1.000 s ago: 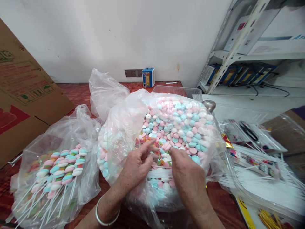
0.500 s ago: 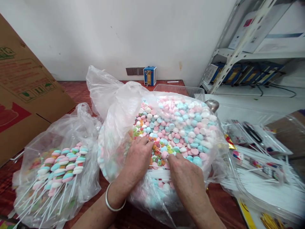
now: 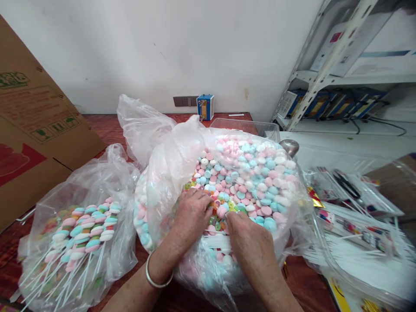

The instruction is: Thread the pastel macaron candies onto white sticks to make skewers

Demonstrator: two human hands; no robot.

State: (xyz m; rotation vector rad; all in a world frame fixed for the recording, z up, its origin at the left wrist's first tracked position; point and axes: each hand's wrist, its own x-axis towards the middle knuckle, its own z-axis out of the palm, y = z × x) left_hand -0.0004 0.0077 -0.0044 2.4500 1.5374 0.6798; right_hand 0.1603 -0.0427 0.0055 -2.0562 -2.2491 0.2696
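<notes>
A big clear plastic bag point(image 3: 169, 160) lies open in front of me, full of pink, blue and white marshmallows point(image 3: 240, 188). Colourful gummy rings point(image 3: 216, 206) sit in its middle. My left hand point(image 3: 193, 212), with a bangle at the wrist, reaches onto the rings with bent, closed fingers; whatever its fingertips hold is hidden. Opposite it, my right hand point(image 3: 248, 238) is closed in a pinch at a pink marshmallow point(image 3: 222, 211); any stick in it is out of sight. White sticks point(image 3: 216, 242) lie on the bag between my wrists.
Finished marshmallow skewers point(image 3: 87, 227) rest on another plastic bag point(image 3: 125, 247) at left, beside a cardboard box point(image 3: 39, 112). Behind are a small blue device point(image 3: 205, 107), a clear tray point(image 3: 243, 125) and a metal scoop point(image 3: 289, 147). At right, a clear bin point(image 3: 320, 242) borders packets and sticks.
The view has tilted slightly, so everything sits a little lower. Both hands stay at the gummy rings; the pink marshmallow remains at my right fingertips, shifted slightly left with them.
</notes>
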